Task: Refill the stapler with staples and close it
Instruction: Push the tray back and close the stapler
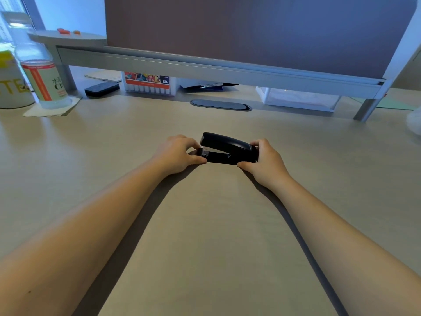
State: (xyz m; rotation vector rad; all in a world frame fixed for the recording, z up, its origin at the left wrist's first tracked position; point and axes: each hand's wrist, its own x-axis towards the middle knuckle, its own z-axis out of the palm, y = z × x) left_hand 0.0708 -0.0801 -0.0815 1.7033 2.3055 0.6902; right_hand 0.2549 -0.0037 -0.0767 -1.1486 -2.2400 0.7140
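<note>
A black stapler [227,148] lies on the pale wooden desk [205,224], roughly in the middle of the view, its length running left to right. Its top arm is lifted a little at the left end, where the metal front shows under it; at the right end the arm meets the base.

The left hand [176,153] sits at the stapler's left end, fingers curled, with the thumb and fingertips pinching the front of the base. The right hand [265,161] sits at the right end, its fingers wrapped around the hinge end and the thumb lying along the near edge of the base. So the stapler lies between the two hands, touched by both.

At the far left stands a clear bottle [43,80] on a paper napkin [54,109]. Further back, under the raised shelf [205,69], are a dark eraser [101,88], a box of markers [149,84] and a clear plastic box [298,99].
</note>
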